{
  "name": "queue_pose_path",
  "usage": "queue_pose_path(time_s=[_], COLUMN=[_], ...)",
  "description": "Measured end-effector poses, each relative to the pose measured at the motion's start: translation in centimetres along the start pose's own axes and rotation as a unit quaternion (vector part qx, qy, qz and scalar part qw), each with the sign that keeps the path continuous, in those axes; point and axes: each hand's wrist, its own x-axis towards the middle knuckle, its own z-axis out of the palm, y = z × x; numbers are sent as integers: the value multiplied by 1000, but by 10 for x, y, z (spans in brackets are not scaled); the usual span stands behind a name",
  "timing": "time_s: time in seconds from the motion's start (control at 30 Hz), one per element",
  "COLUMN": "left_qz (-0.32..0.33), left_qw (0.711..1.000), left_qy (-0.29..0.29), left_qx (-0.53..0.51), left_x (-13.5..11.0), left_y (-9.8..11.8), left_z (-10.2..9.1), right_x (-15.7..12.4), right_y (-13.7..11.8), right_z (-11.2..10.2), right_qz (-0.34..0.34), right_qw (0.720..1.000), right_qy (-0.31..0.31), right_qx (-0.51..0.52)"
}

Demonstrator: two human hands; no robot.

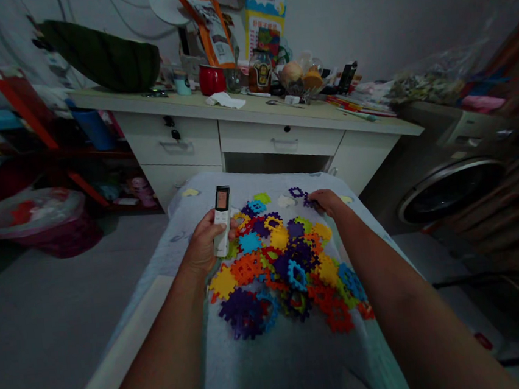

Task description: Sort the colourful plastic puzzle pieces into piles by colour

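Note:
My left hand is wrapped round a white remote control, held upright with its small screen at the top and my thumb on its front. At the far right of the pile, my right hand has its fingertips closed on a purple interlocking plastic piece, partly hidden by them. Another purple piece with an open middle lies just beyond. Between my arms spreads a loose pile of notched plastic pieces in yellow, orange, blue, green, red and purple, many overlapping.
The pieces lie on a cloth-covered surface. Behind it stands a white desk with a red pot, a jar and a watermelon-patterned object. A washing machine is at the right, a lined pink bin at the left.

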Motion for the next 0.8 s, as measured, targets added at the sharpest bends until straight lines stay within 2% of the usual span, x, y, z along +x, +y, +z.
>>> queue_pose_path(time_s=[0.2, 0.53, 0.67, 0.8], left_qz=[-2, 5, 14, 15], left_qw=[1000, 1000, 1000, 1000], left_qy=[-6, -13, -13, -13], left_qx=[2, 3, 3, 4], left_x=[0, -1, 0, 0], left_y=[1, 3, 1, 0], left_z=[2, 4, 2, 1], right_x=[14, 21, 19, 9], right_y=[-2, -13, -10, -6], right_z=[15, 30, 27, 10], right_qz=[2, -14, -26, -46], right_qw=[1000, 996, 994, 993], right_qy=[18, 78, 100, 110], right_qx=[26, 35, 20, 8])
